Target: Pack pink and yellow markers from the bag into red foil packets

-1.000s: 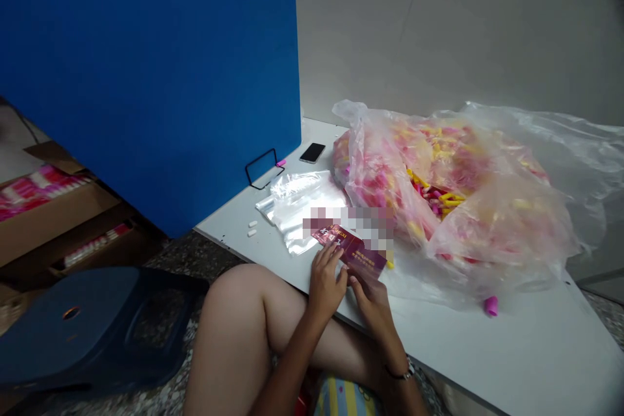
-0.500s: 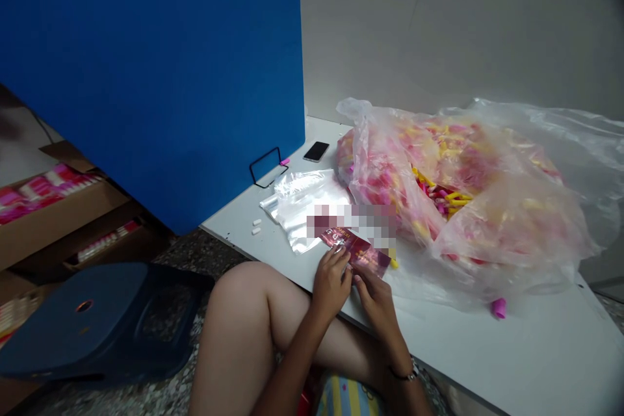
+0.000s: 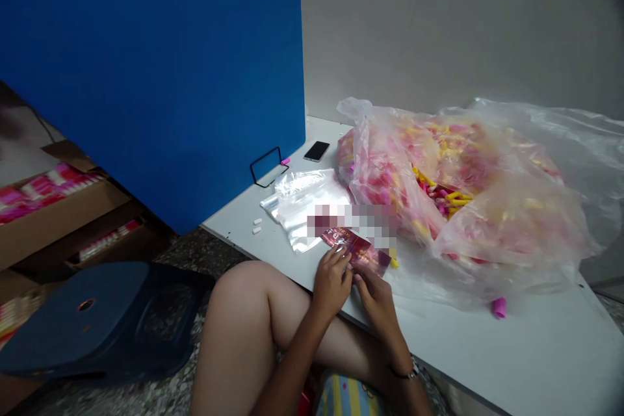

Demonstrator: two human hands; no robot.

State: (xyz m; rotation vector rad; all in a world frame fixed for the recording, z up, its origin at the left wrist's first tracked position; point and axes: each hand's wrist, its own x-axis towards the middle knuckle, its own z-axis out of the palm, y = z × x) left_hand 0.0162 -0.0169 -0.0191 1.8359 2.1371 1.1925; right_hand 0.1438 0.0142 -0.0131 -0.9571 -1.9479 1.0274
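Blue stool (image 3: 73, 318) and blue panel (image 3: 160, 78) stand left of the white counter (image 3: 487, 361). On it, your left hand (image 3: 333, 279) lays close-set fingers over the maroon card (image 3: 363, 253), its long axis slanting nearer you rightward; your right hand (image 3: 375, 292) curls at its near edge, pinch unclear.

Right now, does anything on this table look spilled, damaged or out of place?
A pink piece lies loose outside the open plastic bag, and two small white pieces sit apart near the left edge of the table. They look like strays; no damage is visible.
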